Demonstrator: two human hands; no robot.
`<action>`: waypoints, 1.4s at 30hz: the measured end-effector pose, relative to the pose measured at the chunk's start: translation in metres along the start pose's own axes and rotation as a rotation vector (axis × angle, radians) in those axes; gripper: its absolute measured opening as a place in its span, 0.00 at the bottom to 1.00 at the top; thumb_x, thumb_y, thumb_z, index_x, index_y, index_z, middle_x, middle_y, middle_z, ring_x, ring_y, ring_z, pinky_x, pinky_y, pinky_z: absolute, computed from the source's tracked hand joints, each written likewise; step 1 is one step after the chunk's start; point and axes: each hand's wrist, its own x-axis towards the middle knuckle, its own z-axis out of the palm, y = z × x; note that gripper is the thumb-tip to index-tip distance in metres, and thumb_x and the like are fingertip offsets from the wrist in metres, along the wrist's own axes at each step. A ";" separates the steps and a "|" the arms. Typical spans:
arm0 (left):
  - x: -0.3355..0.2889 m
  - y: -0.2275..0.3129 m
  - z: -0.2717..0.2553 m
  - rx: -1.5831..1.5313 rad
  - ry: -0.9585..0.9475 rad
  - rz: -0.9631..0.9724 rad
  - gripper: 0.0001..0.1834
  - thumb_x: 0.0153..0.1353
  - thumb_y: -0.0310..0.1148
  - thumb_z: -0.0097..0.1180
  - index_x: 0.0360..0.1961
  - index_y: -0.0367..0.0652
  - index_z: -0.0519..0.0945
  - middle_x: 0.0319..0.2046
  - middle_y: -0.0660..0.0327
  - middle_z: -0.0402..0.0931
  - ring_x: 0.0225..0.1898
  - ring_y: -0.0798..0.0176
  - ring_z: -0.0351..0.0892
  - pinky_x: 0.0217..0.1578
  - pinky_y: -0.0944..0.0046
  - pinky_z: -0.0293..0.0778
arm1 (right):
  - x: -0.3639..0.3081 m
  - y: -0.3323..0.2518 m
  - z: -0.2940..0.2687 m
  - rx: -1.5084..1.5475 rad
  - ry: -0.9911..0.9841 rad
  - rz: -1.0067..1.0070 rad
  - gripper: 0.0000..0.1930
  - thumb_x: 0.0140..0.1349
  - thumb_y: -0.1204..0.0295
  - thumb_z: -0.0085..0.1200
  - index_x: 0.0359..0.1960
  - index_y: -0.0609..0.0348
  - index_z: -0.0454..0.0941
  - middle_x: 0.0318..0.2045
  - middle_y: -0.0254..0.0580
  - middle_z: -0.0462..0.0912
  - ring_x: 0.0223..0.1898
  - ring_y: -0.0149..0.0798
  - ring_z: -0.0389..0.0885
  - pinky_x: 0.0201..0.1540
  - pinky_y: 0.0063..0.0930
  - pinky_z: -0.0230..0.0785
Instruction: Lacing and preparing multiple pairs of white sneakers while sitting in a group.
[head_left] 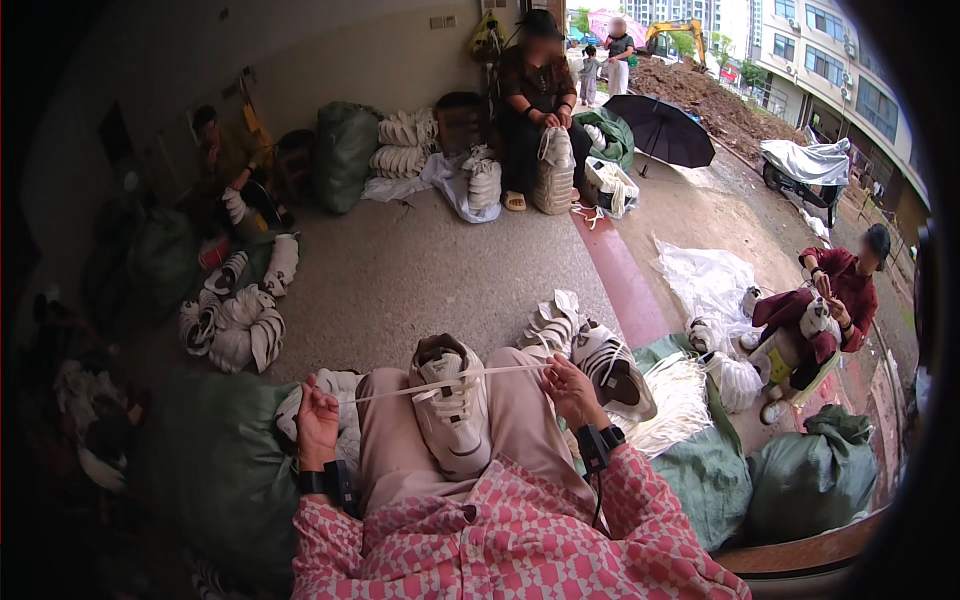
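Observation:
A white and grey sneaker (455, 420) rests between my thighs, its toe toward me and its dark opening away. A flat white shoelace (490, 372) stretches taut above it from one hand to the other. Its left end is pinched in my left hand (318, 415), over my left knee's outer side. My right hand (572, 390) grips the other end beyond my right thigh, a little higher. Some lacing crosses the sneaker's tongue; how far the lace is threaded is hard to make out. Black bands with small boxes circle both my wrists.
Green sacks (210, 470) bulge at my left. On my right, loose white laces (672, 405) lie on green sheeting, beside another sneaker (615, 370) and stacked shoe uppers (553, 322). A seated person (540, 110) works ahead, another (840, 290) at right. A black umbrella (660, 130) stands by the doorway.

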 end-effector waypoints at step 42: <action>0.021 -0.129 0.154 1.341 -0.550 -0.328 0.06 0.54 0.26 0.60 0.34 0.36 0.82 0.29 0.65 0.79 0.32 0.73 0.75 0.34 0.72 0.71 | -0.021 -0.007 0.105 -0.975 -0.645 0.064 0.06 0.57 0.73 0.55 0.28 0.64 0.79 0.23 0.27 0.74 0.24 0.21 0.69 0.26 0.16 0.60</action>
